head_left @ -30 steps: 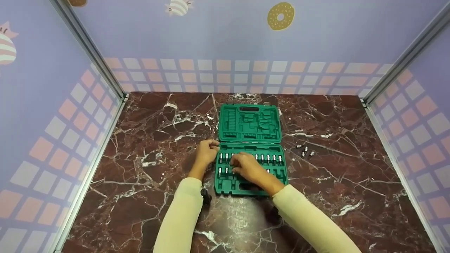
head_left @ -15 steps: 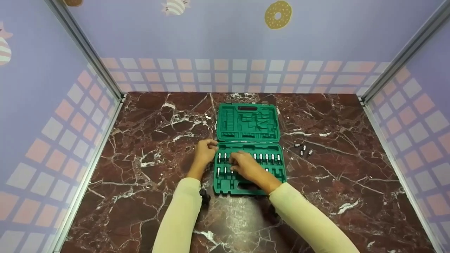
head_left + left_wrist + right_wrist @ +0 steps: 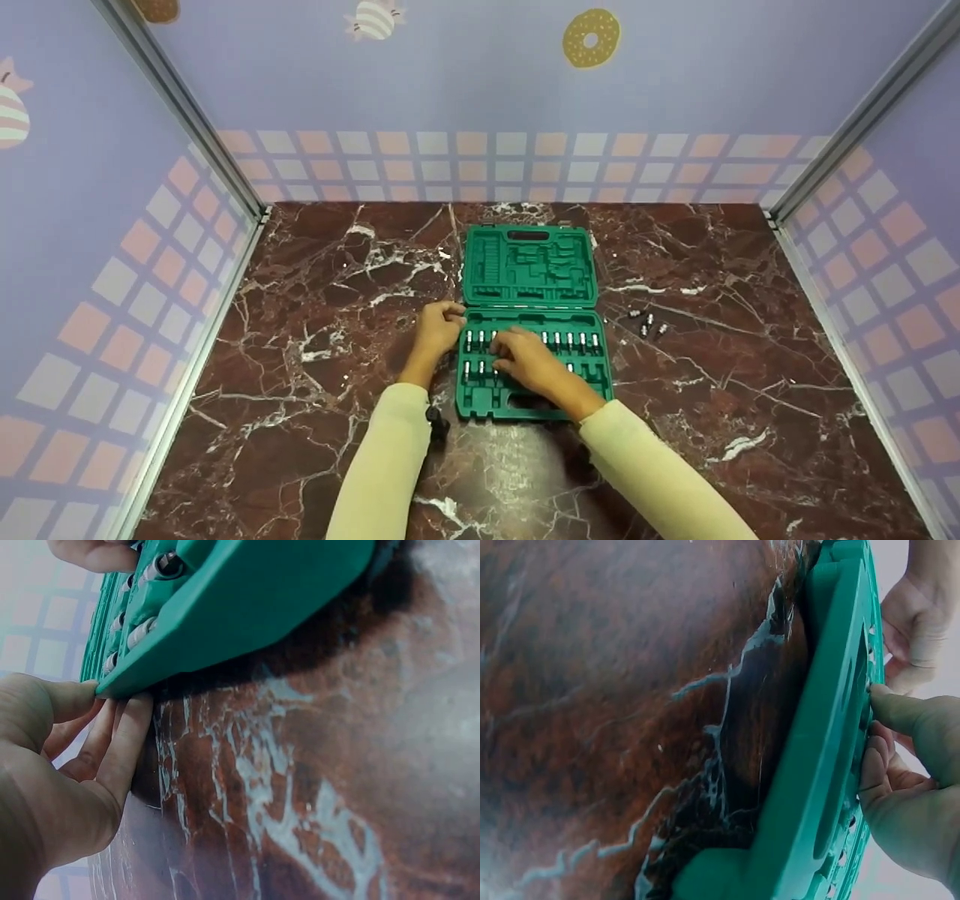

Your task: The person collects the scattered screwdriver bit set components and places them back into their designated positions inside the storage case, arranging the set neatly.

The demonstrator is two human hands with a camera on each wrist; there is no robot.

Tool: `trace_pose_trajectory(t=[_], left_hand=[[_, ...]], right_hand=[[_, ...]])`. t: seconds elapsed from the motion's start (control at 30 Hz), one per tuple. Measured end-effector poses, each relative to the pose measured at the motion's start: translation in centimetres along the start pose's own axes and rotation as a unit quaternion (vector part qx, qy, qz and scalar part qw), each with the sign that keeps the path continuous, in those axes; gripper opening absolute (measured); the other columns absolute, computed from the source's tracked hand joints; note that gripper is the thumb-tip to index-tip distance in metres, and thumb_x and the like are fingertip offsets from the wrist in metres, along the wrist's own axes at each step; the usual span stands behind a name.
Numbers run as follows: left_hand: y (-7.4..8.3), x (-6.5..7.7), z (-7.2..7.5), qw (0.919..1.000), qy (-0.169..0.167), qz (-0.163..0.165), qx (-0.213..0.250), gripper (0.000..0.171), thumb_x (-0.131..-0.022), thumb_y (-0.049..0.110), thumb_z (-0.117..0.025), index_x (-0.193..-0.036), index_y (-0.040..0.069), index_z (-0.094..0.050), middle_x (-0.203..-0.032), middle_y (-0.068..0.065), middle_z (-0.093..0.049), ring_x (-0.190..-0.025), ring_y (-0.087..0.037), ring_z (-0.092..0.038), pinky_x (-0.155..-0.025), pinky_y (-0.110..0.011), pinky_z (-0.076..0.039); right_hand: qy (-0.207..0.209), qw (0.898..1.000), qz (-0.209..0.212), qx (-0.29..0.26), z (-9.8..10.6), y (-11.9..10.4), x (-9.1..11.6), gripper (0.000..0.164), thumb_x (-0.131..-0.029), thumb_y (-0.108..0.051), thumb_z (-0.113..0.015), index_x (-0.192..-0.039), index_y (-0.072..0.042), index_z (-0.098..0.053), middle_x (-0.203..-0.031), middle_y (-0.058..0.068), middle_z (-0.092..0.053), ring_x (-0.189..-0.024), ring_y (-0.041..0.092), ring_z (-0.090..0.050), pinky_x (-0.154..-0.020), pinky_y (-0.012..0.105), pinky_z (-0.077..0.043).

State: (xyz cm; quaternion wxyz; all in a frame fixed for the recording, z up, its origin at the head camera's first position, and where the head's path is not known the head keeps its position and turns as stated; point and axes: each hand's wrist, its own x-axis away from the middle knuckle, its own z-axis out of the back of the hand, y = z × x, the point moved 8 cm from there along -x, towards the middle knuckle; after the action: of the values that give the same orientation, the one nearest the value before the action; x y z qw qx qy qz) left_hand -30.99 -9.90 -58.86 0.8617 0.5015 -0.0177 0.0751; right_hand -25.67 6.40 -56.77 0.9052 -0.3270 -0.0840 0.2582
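An open green tool case (image 3: 482,405) lies on the table, with silver bit sockets (image 3: 570,342) in two rows in its near half. My left hand (image 3: 437,330) holds the case's left edge; in the left wrist view its thumb (image 3: 73,699) is on the rim and its fingers are against the side. My right hand (image 3: 529,364) reaches over the rows, and its thumb and fingers pinch at a bit socket (image 3: 495,371) in the nearer row, mostly hidden by the fingers. The right wrist view shows the thumb (image 3: 904,711) and fingertips close together at the case.
Several loose bit sockets (image 3: 646,324) lie on the dark red marbled table (image 3: 712,390) right of the case. The case's lid (image 3: 529,266) is folded back, its moulded recesses showing. Patterned panels (image 3: 480,90) enclose the table at the back and both sides.
A third bit socket in the nearer row now shows below my right fingers, where it was hidden a second ago. Both hands stay nearly in place; the head view shifts slightly.
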Motion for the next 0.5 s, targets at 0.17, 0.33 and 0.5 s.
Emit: trace_pose_trajectory(t=[0.17,0.33,0.5], left_hand=[[0.1,0.0,0.1,1.0000,0.003,-0.004,-0.005,0.018,-0.094,0.000,-0.067,-0.108,0.002,-0.078,-0.101,-0.015,-0.076,-0.087,-0.028,-0.068,-0.074,-0.039,-0.054],[0.1,0.1,0.2,0.9999,0.006,-0.005,-0.007,0.018,-0.094,0.001,-0.068,-0.108,0.003,-0.079,-0.100,-0.015,-0.077,-0.088,-0.029,-0.070,-0.076,-0.041,-0.055],[0.3,0.2,0.2,0.9997,0.012,-0.013,-0.019,0.018,-0.095,0.002,-0.067,-0.107,0.004,-0.079,-0.100,-0.014,-0.077,-0.084,-0.027,-0.069,-0.076,-0.041,-0.054]], right_hand=[[0.001,1.000,0.004,-0.012,0.3,0.1,0.3,0.012,-0.095,-0.011,-0.075,-0.105,-0.005,-0.070,-0.100,0.011,-0.066,-0.090,0.025,-0.067,-0.079,0.039,-0.058],[0.011,0.999,0.019,-0.032,1.0,0.0,0.8,0.013,-0.094,-0.009,-0.076,-0.106,-0.005,-0.071,-0.099,0.009,-0.068,-0.089,0.022,-0.067,-0.078,0.038,-0.058],[0.039,0.997,0.031,-0.054,2.5,-0.1,1.3,0.016,-0.093,-0.008,-0.077,-0.108,-0.004,-0.072,-0.099,0.008,-0.069,-0.088,0.020,-0.068,-0.077,0.035,-0.058]])
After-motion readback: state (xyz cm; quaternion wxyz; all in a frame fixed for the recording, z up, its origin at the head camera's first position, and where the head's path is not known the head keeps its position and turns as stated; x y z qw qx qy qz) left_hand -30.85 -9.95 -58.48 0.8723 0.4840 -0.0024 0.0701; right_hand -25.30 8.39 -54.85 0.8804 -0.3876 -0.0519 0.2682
